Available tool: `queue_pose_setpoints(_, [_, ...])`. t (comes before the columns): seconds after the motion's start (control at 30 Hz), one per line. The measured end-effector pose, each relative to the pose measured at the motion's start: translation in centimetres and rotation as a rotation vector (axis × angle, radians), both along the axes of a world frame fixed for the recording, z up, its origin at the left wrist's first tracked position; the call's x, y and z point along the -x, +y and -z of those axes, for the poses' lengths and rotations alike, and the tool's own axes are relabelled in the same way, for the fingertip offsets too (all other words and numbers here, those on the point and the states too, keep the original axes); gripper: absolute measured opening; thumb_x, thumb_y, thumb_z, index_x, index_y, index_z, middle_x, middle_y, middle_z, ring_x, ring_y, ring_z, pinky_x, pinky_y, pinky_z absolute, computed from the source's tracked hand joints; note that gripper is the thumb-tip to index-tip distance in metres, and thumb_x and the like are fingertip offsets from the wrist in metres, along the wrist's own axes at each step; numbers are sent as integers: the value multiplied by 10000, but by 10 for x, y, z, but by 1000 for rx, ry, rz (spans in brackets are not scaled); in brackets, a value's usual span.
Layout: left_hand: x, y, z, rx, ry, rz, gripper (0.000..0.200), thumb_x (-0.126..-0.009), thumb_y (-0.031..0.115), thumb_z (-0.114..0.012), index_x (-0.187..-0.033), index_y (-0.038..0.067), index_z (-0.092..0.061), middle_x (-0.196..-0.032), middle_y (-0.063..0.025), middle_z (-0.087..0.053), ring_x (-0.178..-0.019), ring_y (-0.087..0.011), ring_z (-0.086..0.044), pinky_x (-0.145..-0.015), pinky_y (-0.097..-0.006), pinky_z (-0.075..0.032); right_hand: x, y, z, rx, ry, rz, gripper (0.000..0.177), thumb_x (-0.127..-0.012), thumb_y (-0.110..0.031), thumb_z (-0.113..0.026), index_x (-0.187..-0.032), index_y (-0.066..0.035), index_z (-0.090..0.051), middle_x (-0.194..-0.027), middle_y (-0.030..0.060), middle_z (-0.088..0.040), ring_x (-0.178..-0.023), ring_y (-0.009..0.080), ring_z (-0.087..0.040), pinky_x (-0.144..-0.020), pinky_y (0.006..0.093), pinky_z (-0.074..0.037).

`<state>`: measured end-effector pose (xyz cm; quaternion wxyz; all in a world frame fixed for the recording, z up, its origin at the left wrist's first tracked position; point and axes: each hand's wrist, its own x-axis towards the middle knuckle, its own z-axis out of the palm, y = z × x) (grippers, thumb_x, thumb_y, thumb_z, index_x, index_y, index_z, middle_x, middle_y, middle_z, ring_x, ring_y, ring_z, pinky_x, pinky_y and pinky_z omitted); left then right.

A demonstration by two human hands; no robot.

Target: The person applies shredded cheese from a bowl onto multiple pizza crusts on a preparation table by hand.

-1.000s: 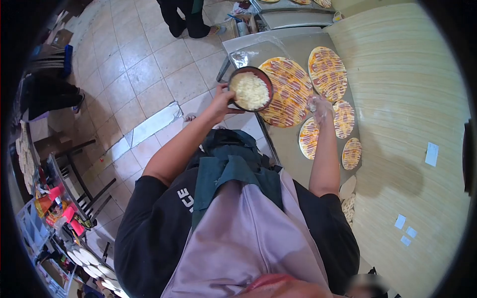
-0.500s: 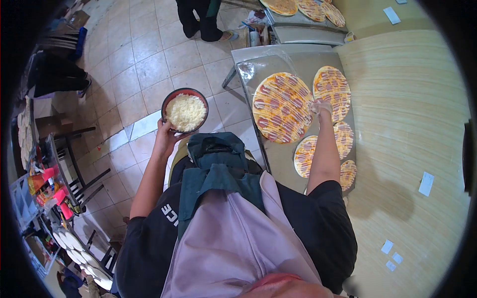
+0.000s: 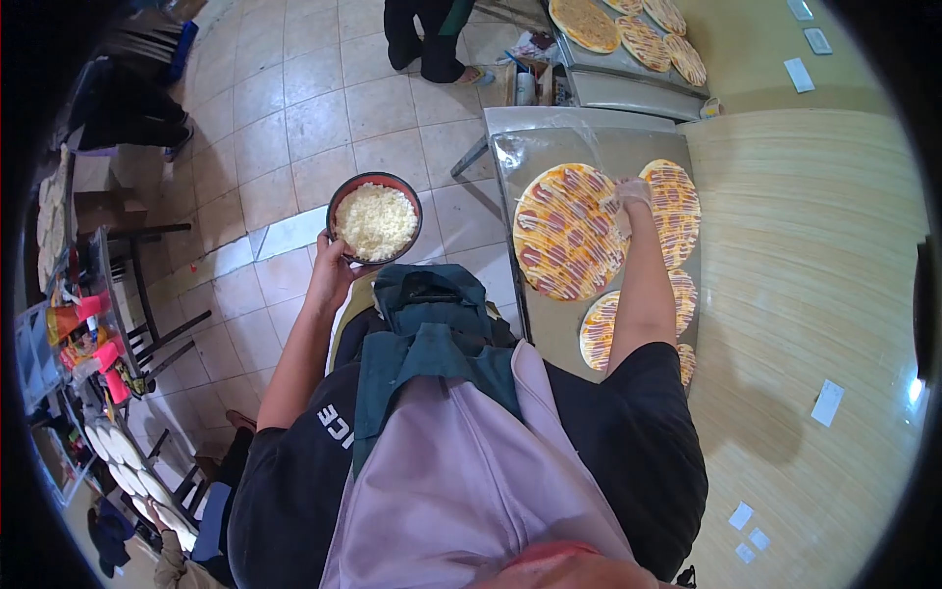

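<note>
My left hand (image 3: 333,270) grips the rim and side of a dark bowl with a red inside (image 3: 418,208), full of white grated cheese (image 3: 376,222), held over the floor. My right hand (image 3: 626,201), in a clear plastic glove, hovers at the upper right edge of a large pizza (image 3: 564,236) with sausage slices and stripes of sauce. A smaller pizza (image 3: 675,221) is just right of that hand. Its fingers are blurred, so their closure and any contents cannot be made out. Below, my forearm partly covers another pizza (image 3: 597,329).
The metal table (image 3: 540,147) meets a wood-patterned wall (image 3: 785,245). Beyond it stands a second table with more pizzas (image 3: 586,25). One person's legs (image 3: 429,39) are ahead, another person (image 3: 128,118) at left. Dough rounds (image 3: 128,466) lie lower left, near a third person's sleeve (image 3: 172,564).
The view has shifted, so the table appears lower and further right. My right hand has moved up along the large pizza's right edge. The bowl stays in my left hand.
</note>
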<state>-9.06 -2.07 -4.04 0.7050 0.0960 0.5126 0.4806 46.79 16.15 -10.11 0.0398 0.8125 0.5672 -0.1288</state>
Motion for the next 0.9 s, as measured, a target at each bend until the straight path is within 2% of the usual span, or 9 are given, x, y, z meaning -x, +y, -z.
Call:
queue_pose_setpoints(0.07, [2,-2,3,4,-1,-3,574,-727,75,-464,-1242,81,-209,-1237,-146,-368,-1131,-290,-447,-848,-587,-457,-8,11,21,-14,119,1,233,-770,-312,-596,-881,-135,-700,-913,141,-663,-850,280,-639,-732,364,-485])
queue_pose_setpoints(0.13, [4,-3,3,8,-3,-5,573,-726,74,-464,-1239,82,-208,-1236,-146,-368,-1129,-289,-448,-851,-589,-454,-15,23,46,-26,441,94,229,-767,-308,-610,-888,-136,-701,-928,134,-665,-853,273,-640,-736,366,-482])
queue_pose_setpoints(0.23, [5,-5,1,22,-2,3,572,-728,70,-456,-1238,86,-198,-1232,-155,-366,-1128,-290,-448,-843,-587,-462,5,29,46,68,506,50,212,-758,-287,-630,-888,-139,-707,-923,125,-670,-853,263,-642,-739,360,-482])
queue_pose_setpoints(0.27, [5,-6,1,18,3,4,576,-727,68,-455,-1240,86,-193,-1232,-162,-363,-1127,-294,-448,-839,-584,-468,19,26,39,70,506,49,212,-758,-287,-630,-888,-139,-707,-923,125,-670,-853,263,-642,-739,360,-482])
queue_pose_setpoints(0.33, [6,-7,1,19,7,4,581,-726,65,-453,-1242,86,-188,-1232,-168,-361,-1126,-298,-447,-834,-582,-473,73,12,-5,-36,81,-161,161,-765,-201,-621,-872,-124,-714,-865,94,-687,-791,190,-650,-717,314,-496])
queue_pose_setpoints(0.43, [7,-9,2,29,21,-7,590,-724,60,-452,-1246,84,-178,-1235,-177,-353,-1125,-305,-446,-826,-577,-482,93,4,-9,52,295,-98,225,-771,-266,-593,-906,-125,-704,-939,133,-666,-875,281,-637,-761,358,-484])
queue_pose_setpoints(0.57, [9,-11,7,17,3,-9,603,-723,65,-460,-1250,80,-168,-1242,-179,-343,-1122,-315,-445,-827,-580,-480,121,-9,-9,16,276,-144,238,-778,-254,-568,-923,-118,-699,-947,142,-662,-889,300,-631,-781,361,-483])
queue_pose_setpoints(0.67, [10,-13,8,3,-3,5,610,-722,69,-465,-1253,79,-165,-1241,-179,-339,-1123,-316,-443,-831,-582,-479,138,-21,-5,-5,192,-281,196,-733,-171,-617,-898,-119,-710,-892,117,-678,-820,227,-647,-758,323,-489])
queue_pose_setpoints(0.9, [7,-18,11,14,-12,31,621,-713,72,-480,-1257,81,-180,-1236,-180,-344,-1122,-315,-441,-843,-583,-472,169,-62,-35,66,272,-367,225,-767,-175,-564,-937,-111,-697,-958,155,-650,-902,308,-624,-835,358,-473])
